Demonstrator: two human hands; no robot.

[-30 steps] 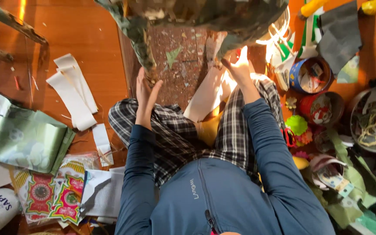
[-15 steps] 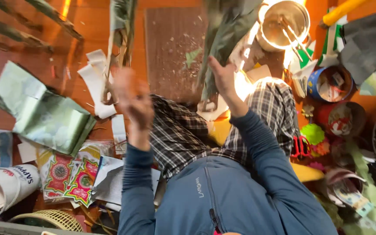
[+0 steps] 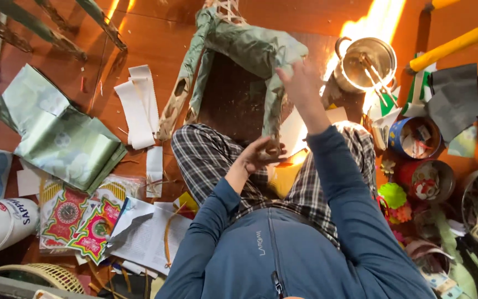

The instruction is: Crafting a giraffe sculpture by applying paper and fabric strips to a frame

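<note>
A stick frame wrapped in pale green paper (image 3: 239,47) stands tilted over a dark mat (image 3: 233,105) in front of my crossed legs in checked trousers. My left hand (image 3: 256,156) is closed around the lower end of the frame's right leg (image 3: 274,119), just above my knee. My right hand (image 3: 301,83) is raised with fingers spread, pressing on the green paper at the frame's right shoulder. The frame's left legs (image 3: 175,105) rest on the wooden floor.
A metal pot with sticks (image 3: 367,60) sits at the back right, with round tins (image 3: 416,135) and paper scraps to the right. Folded green paper (image 3: 56,133), white strips (image 3: 136,108) and printed sheets (image 3: 78,216) lie at left. Yellow poles (image 3: 460,41) cross the top right.
The green frame has turned and swung towards the middle. My left hand dropped from its left leg to the right leg near my lap; my right hand rose onto the paper.
</note>
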